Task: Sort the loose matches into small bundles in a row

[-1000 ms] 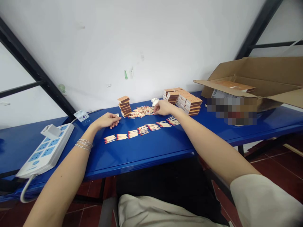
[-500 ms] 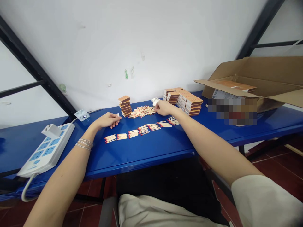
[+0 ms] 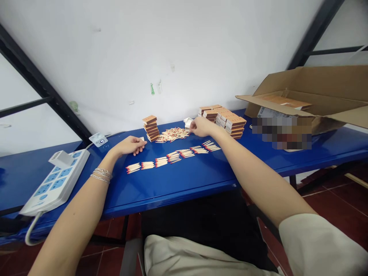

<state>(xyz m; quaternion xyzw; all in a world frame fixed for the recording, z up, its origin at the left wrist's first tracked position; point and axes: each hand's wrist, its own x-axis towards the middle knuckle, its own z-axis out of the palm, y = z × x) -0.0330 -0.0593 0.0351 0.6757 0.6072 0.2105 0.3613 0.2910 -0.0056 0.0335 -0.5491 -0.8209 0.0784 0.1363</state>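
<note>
- The left hand (image 3: pixel 130 145) lay palm down on the table, fingers relaxed and open, holding nothing. Its fingertips were just beside a small white scrap (image 3: pixel 142 138).
- The right hand (image 3: pixel 201 127) reached across the table, with its fingers bunched and pointing down at the far end of the loose matches. I could not tell whether it was gripping anything.
- A white paper piece (image 3: pixel 188 123) sat just beside those fingers.
- The loose matches (image 3: pixel 172 135) lay in a jumbled heap between the short matchbox stack (image 3: pixel 151 128) and the right hand.
- Small bundles of matches (image 3: pixel 172 158) ran in a slightly curved row along the table, their red heads mostly pointing left. The row passed in front of both hands.
- The larger matchbox stacks (image 3: pixel 227 122) stood in neat piles to the right of the heap.
- An open cardboard box (image 3: pixel 301 82) sat at the right end of the table, with more matchboxes (image 3: pixel 283 101) inside. Part of its front was blurred out.
- The blue table (image 3: pixel 172 188) held everything, including a white power strip (image 3: pixel 54 184) at the left.
- Silver bracelets (image 3: pixel 100 175) circled the left wrist, and a pale sleeve (image 3: pixel 316 245) covered the right upper arm.
</note>
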